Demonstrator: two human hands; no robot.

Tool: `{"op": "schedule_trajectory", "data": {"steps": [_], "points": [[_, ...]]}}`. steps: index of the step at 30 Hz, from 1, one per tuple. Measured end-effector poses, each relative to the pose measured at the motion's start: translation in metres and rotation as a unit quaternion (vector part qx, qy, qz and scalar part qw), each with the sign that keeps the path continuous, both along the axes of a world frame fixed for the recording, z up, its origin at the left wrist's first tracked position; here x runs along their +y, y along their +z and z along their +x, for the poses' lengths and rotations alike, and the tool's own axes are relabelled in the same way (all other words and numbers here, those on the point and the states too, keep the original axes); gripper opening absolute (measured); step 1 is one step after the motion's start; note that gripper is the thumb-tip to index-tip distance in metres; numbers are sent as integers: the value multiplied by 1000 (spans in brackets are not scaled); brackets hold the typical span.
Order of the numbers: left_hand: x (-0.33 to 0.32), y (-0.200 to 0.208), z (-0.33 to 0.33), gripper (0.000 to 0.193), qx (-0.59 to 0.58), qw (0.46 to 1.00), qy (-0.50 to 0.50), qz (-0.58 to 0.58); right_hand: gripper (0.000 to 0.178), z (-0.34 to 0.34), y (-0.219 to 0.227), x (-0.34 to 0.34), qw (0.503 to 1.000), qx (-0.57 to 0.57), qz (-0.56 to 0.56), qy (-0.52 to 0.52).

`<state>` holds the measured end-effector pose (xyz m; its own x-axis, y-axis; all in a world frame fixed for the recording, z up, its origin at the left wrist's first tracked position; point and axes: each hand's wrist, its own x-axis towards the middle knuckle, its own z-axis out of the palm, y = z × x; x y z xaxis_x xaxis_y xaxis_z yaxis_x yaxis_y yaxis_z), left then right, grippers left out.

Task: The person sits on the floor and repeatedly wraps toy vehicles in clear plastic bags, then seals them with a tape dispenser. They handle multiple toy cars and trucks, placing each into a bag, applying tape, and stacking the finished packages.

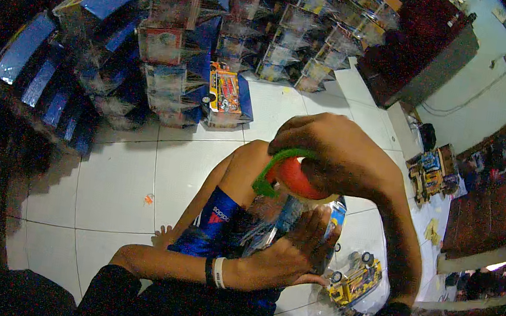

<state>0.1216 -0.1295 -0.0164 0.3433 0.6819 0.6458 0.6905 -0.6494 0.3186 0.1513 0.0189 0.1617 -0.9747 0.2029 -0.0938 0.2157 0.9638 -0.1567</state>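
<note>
My right hand (339, 144) is curled around a tape dispenser (271, 172) with a green frame and a red-cored roll, held above my lap. Just below it, a box wrapped in clear plastic (287, 214), with blue parts showing, rests against my raised leg. My left hand (291, 251) lies across this box, fingers over its top and thumb on the near side. The hands hide much of the box, and I cannot make out whether any tape runs from the dispenser to it.
Tall stacks of plastic-wrapped boxes (168, 49) stand ahead and to the left on white tiles (117, 184). An orange toy truck (226, 93) in a box sits by them. Yellow toy vehicles (355, 279) lie at my right, with another toy vehicle (432, 173) near the wall.
</note>
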Motion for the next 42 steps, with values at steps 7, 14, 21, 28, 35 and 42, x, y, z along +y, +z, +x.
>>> {"op": "schedule_trajectory", "data": {"steps": [7,14,21,28,35,42], "points": [[6,-2,11,100,23,999,-22,-26,23,-15,35,-14,980,-171,97,-41],[21,16,-71,102,69,997,8,-26,45,153,46,1,996,-2,-11,-92],[30,18,-51,103,130,991,19,-16,50,314,17,-60,695,368,-114,-607],[17,18,-16,99,103,995,1,-12,56,250,-9,-24,639,459,-294,-543],[3,-4,22,87,104,994,-16,14,52,109,-16,12,909,285,-218,-214],[7,-6,20,106,64,997,-40,-5,37,-12,23,8,981,-189,40,-32]]}}
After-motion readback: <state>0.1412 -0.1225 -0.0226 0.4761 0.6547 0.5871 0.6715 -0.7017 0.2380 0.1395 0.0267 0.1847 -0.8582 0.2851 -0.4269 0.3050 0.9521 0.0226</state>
